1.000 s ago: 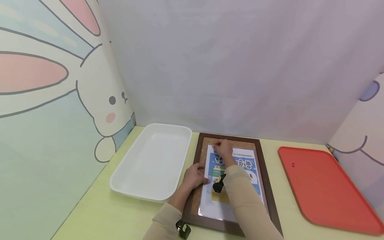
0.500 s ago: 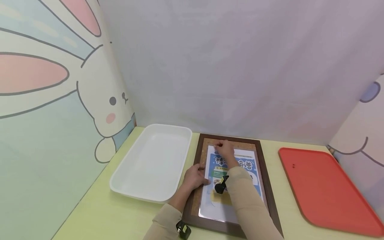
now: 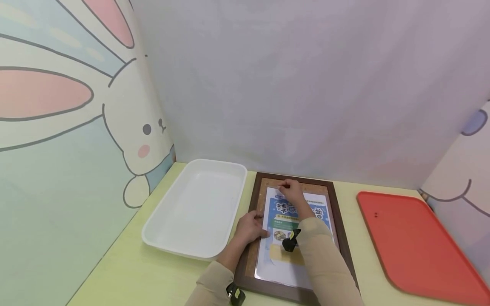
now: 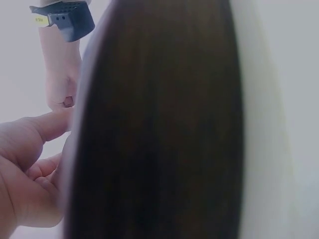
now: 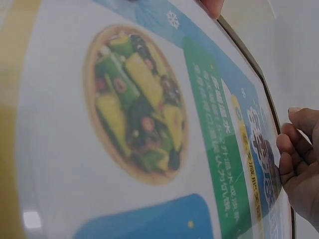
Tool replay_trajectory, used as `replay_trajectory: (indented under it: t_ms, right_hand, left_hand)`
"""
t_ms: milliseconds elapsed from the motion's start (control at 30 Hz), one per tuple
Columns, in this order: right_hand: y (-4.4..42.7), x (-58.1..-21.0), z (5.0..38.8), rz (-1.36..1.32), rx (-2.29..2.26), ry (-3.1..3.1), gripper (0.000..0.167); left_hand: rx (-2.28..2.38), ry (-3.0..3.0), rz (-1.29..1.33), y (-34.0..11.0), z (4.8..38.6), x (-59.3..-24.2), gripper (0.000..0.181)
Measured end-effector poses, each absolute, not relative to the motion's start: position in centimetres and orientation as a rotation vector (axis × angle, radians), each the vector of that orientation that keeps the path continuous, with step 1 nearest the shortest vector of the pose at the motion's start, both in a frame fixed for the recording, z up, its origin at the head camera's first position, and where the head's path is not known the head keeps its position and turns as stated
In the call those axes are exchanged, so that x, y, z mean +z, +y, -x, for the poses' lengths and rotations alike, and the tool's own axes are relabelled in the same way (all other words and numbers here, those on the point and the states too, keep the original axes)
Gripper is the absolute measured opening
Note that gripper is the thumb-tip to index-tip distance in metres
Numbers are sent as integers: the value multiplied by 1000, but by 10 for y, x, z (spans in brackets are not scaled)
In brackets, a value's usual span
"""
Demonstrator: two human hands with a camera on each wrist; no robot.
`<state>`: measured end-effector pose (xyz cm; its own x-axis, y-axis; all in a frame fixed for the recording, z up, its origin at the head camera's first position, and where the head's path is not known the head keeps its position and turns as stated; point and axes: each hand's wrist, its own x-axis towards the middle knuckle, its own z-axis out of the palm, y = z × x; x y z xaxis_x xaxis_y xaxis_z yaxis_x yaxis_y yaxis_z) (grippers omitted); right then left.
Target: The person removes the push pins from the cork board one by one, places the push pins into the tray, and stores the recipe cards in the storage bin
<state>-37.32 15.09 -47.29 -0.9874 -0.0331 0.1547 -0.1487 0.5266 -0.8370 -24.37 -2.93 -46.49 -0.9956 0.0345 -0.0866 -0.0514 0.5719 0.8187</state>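
A laminated poster (image 3: 283, 272) with blue lettering and food pictures lies on a cork board (image 3: 250, 259) inside a dark brown frame (image 3: 340, 221). At the frame's left side my left hand (image 3: 249, 228) rests, its thumb reaching onto the poster's left edge. The left wrist view shows this hand (image 4: 27, 172) beside a blurred dark brown band. My right hand (image 3: 292, 192) is at the poster's top left corner with curled fingers. In the right wrist view, the right hand (image 5: 304, 159) has its fingertips bunched; whether a small thing is between them is too unclear to tell.
A deep white tray (image 3: 195, 208) stands left of the frame. To the right lies a flat red tray (image 3: 417, 242) with small dark red things (image 3: 376, 214) near its left edge. A pale curtain (image 3: 287, 93) hangs behind the yellow table (image 3: 126, 272).
My right hand has shifted slightly to the right at the poster's top left corner, and more of the lettering shows beneath it. My left hand has stayed in place.
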Motion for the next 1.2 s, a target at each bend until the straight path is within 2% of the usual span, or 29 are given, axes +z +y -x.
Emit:
replay_trajectory:
  t_ms: [567,800,1067,1200]
  right_hand:
    - [167,-451,352,-180,1537,-2566,16]
    - [177,-448,346,-84,1537,-2561,15]
    - [208,-506,388,-31,1402,-2542,14]
    - [216,-511,390,-2,1327,-2548,13]
  left_hand:
    - [1496,2623,16,-31,249,-464,56]
    - [1541,2556,-30,-36,252,-462,51]
    - [1587,2515,-17,-37,256,-464,53]
    - [1659,2433,-43,-36,257,-468,55]
